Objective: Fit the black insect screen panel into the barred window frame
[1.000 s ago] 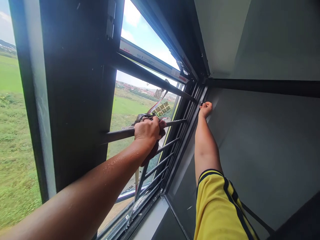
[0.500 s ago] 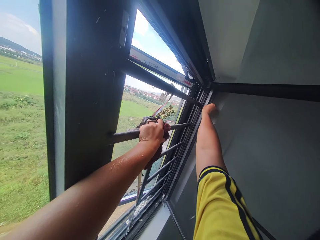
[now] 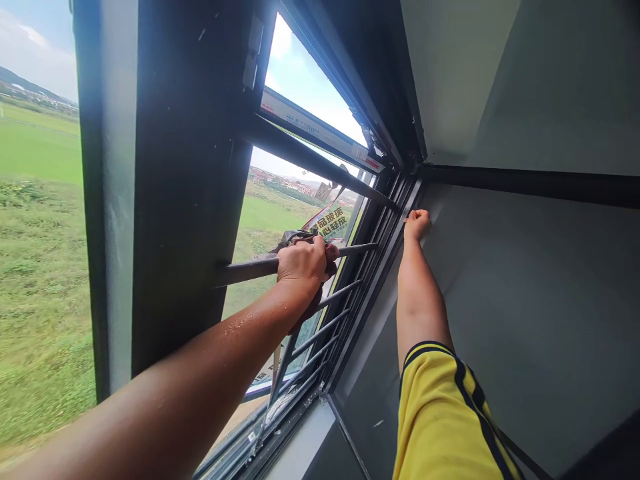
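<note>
— Head view, near first: left hand (image 3: 303, 263) is wrapped tight round a dark red cloth (image 3: 327, 257) and a stiff window bar (image 3: 250, 270).
— Farther: right hand (image 3: 417, 225) is curled at the frame edge (image 3: 395, 240), possibly pinching something; cloth is judged soft, best bunched.

The left hand (image 3: 303, 263) covers most of a dark red cloth (image 3: 320, 280); only its edges show beyond the fingers (image 3: 313, 248). What the curled right hand (image 3: 416, 224) pinches is hidden inside its fingers. The sticker (image 3: 333, 223) text is partly covered.
</note>
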